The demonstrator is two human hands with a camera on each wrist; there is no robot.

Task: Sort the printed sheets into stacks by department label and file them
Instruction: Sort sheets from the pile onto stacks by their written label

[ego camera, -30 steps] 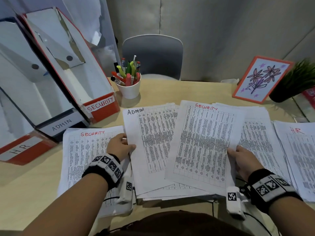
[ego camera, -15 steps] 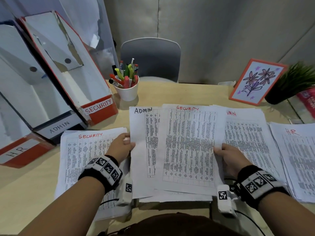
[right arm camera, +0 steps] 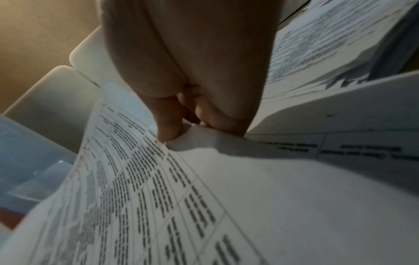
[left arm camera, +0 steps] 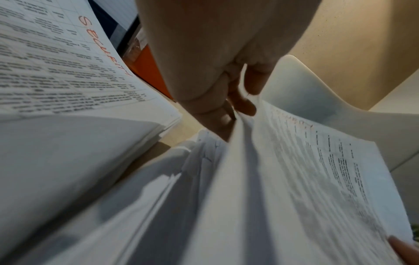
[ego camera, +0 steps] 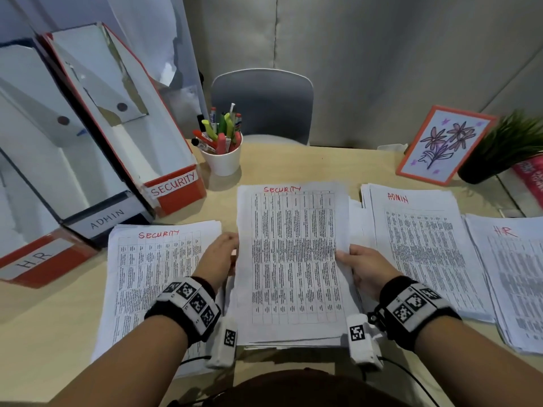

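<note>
A: Head view first. What do the hands hold?

B: One SECURITY sheet [ego camera: 293, 259], above the middle pile [ego camera: 296, 340] on the worktop [ego camera: 44, 333]. The left hand [ego camera: 219, 257] takes its left edge, the right hand [ego camera: 367, 267] its right edge. Its long axis runs away from the person, with the red heading at the far end.

A: And around that sheet?

B: Left of it lies a SECURITY stack [ego camera: 152, 274], heading also far. Right of it is an ADMIN stack [ego camera: 420, 248], and further right an HR stack [ego camera: 511, 277]. Far left of the sheet stand three file boxes: SECURITY [ego camera: 173, 183], ADMIN [ego camera: 107, 220], HR [ego camera: 32, 259]. A pen cup [ego camera: 221, 160] sits beyond it.

A: Left wrist view?

B: The left hand [left arm camera: 217, 75] has a narrow grip: thumb [left arm camera: 221, 118] and a finger pinch the sheet's [left arm camera: 317, 170] edge. The sheet is lifted off the pile [left arm camera: 170, 179] and stretches away from the hand. The SECURITY stack [left arm camera: 56, 62] lies to its left.

A: Right wrist view?

B: The right hand [right arm camera: 192, 71] also pinches narrowly, fingertips [right arm camera: 169, 132] on the sheet's [right arm camera: 140, 188] edge. Other printed paper lies under it and to its right; I cannot tell which stack.
</note>
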